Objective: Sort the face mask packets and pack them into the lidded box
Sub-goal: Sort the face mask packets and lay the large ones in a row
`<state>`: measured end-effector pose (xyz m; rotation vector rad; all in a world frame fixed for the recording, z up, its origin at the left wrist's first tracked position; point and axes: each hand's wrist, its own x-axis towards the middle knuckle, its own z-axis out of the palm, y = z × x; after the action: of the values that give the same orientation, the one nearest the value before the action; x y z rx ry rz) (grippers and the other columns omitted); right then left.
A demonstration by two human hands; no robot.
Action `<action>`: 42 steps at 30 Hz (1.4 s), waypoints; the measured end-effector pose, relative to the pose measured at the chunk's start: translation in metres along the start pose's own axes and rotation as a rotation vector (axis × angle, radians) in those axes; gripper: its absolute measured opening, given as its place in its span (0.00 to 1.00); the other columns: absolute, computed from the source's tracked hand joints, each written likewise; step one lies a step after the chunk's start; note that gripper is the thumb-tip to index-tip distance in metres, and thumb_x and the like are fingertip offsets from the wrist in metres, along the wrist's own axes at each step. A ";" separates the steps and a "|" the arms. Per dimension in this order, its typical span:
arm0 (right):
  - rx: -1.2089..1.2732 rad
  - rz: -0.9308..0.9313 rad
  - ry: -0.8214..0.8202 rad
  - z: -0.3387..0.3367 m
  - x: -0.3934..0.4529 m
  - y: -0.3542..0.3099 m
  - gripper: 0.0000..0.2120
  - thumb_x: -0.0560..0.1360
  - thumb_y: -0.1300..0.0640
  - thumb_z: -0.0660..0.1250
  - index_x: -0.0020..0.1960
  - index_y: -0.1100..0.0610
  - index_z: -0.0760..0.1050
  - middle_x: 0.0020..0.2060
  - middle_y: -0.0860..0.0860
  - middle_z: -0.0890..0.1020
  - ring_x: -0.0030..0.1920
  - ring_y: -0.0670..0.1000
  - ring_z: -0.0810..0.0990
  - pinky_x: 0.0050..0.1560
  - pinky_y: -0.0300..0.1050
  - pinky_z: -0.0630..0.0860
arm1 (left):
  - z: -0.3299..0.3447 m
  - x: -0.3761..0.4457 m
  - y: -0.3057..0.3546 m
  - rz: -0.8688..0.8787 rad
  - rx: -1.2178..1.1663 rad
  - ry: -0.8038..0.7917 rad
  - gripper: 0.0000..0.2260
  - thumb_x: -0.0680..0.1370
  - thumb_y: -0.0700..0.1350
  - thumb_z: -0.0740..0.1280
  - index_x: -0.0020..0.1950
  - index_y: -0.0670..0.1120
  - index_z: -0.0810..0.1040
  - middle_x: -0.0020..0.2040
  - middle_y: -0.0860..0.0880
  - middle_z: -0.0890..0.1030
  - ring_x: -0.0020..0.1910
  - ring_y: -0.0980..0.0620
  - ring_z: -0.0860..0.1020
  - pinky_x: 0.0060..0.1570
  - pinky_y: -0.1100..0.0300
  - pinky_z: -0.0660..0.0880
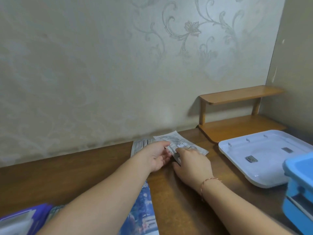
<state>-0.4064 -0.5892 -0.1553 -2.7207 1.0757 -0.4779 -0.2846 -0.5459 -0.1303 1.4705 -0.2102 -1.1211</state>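
Two silver packets, one blue packet, one white lid, one blue box.

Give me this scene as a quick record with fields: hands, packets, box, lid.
left hand: holds top silver packet at its left edge
right hand: pinches the same packet's near corner
second silver packet: flat on table, left of it
blue packets: near table edge, partly hidden
blue box: far right, lid off
white lid: on table beside box

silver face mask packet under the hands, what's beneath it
A second silver packet sticks out left of the top packet, on the wooden table. The left hand and right hand cover the overlap and anything else beneath.
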 end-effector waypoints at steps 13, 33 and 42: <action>-0.009 -0.034 0.283 -0.035 -0.022 -0.015 0.11 0.78 0.58 0.59 0.58 0.49 0.73 0.43 0.48 0.82 0.41 0.54 0.81 0.37 0.48 0.79 | -0.021 -0.057 -0.016 0.090 -0.028 0.055 0.21 0.76 0.56 0.70 0.59 0.41 0.77 0.55 0.43 0.80 0.52 0.47 0.80 0.46 0.57 0.78; 1.256 0.077 -0.415 -0.103 -0.236 -0.091 0.22 0.73 0.64 0.70 0.62 0.46 0.73 0.32 0.60 0.83 0.26 0.54 0.77 0.22 0.44 0.72 | -0.166 -0.327 -0.092 0.420 0.341 0.032 0.17 0.76 0.44 0.67 0.64 0.44 0.79 0.46 0.39 0.84 0.35 0.50 0.79 0.26 0.63 0.72; 1.079 -0.084 -0.345 -0.067 -0.294 -0.087 0.22 0.73 0.67 0.70 0.58 0.44 0.75 0.24 0.56 0.76 0.20 0.51 0.70 0.23 0.36 0.67 | -0.179 -0.345 -0.172 0.443 0.656 0.234 0.32 0.79 0.45 0.68 0.77 0.60 0.55 0.28 0.49 0.77 0.25 0.55 0.73 0.31 0.66 0.70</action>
<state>-0.5770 -0.3265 -0.1362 -1.7798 0.3996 -0.4053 -0.4140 -0.1407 -0.1342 1.9852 -0.7521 -0.5250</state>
